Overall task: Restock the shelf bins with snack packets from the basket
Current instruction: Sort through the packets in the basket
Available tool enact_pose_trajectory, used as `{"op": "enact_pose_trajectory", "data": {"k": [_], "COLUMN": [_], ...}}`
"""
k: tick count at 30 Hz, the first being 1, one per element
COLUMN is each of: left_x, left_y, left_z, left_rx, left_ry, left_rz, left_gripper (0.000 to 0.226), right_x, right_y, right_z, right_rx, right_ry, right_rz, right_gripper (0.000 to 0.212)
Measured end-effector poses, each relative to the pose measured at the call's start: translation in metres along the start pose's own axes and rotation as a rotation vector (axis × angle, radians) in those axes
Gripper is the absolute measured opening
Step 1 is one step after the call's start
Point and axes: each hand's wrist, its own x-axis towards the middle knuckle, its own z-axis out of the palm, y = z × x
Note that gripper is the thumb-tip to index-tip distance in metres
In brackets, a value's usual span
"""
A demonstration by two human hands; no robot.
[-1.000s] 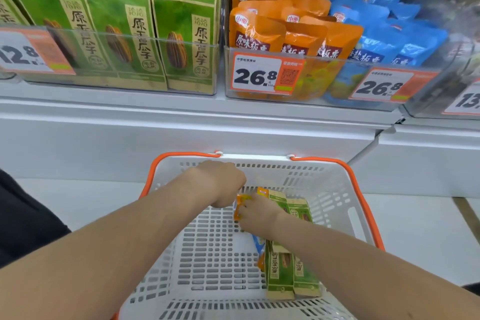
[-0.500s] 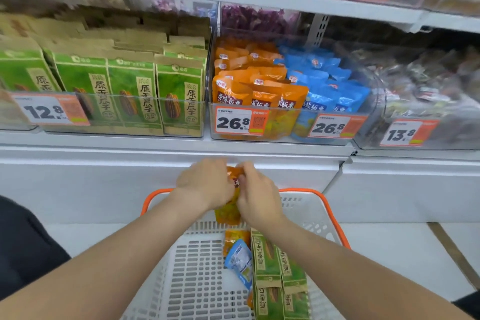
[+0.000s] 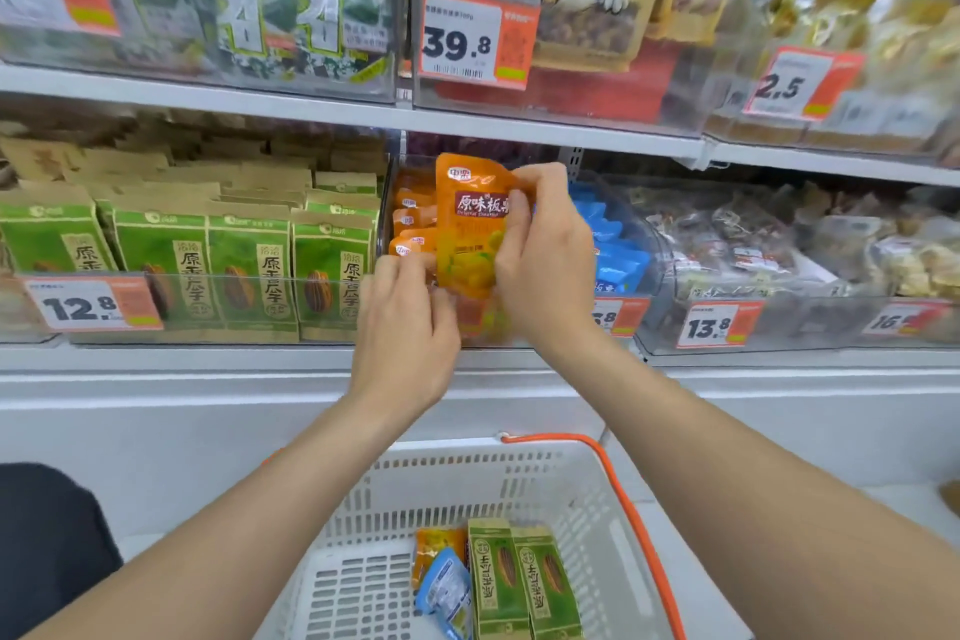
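Note:
An orange snack packet [image 3: 470, 229] stands upright in front of the clear bin of orange packets [image 3: 410, 224] on the middle shelf. My right hand [image 3: 545, 255] grips its right edge, thumb on the front. My left hand [image 3: 405, 327] pinches its lower left corner. Below, the white basket with orange handles [image 3: 587, 499] holds two green packets [image 3: 524, 582], a blue packet [image 3: 447, 592] and an orange packet [image 3: 434, 548].
Green boxed packets [image 3: 249, 265] fill the bin to the left, blue packets [image 3: 613, 244] the bin to the right. Price tags hang on the bin fronts. An upper shelf [image 3: 311, 109] with more bins overhangs. A white cabinet front [image 3: 156, 411] runs below.
Both hands lifted the orange packet out of the basket and up to the orange bin. The view tilted upward, showing the upper shelf.

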Motion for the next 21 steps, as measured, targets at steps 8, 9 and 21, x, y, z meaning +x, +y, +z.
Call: {"op": "enact_pose_trajectory", "data": {"k": [8, 9, 21], "left_x": [0.032, 0.037, 0.061], "left_y": [0.016, 0.014, 0.002], "left_z": [-0.005, -0.005, 0.008], "left_rx": [0.41, 0.435, 0.666], "left_ry": [-0.069, -0.114, -0.21], "left_rz": [0.089, 0.093, 0.169], "left_gripper": [0.07, 0.071, 0.05], "right_x": [0.062, 0.067, 0.065], "right_y": [0.033, 0.038, 0.062], "right_z": [0.003, 0.005, 0.028], "right_rx": [-0.315, -0.302, -0.312], "right_ry": [0.071, 0.061, -0.151], "right_rz": [-0.194, -0.204, -0.224], "right_gripper": [0.018, 0.016, 0.025]}}
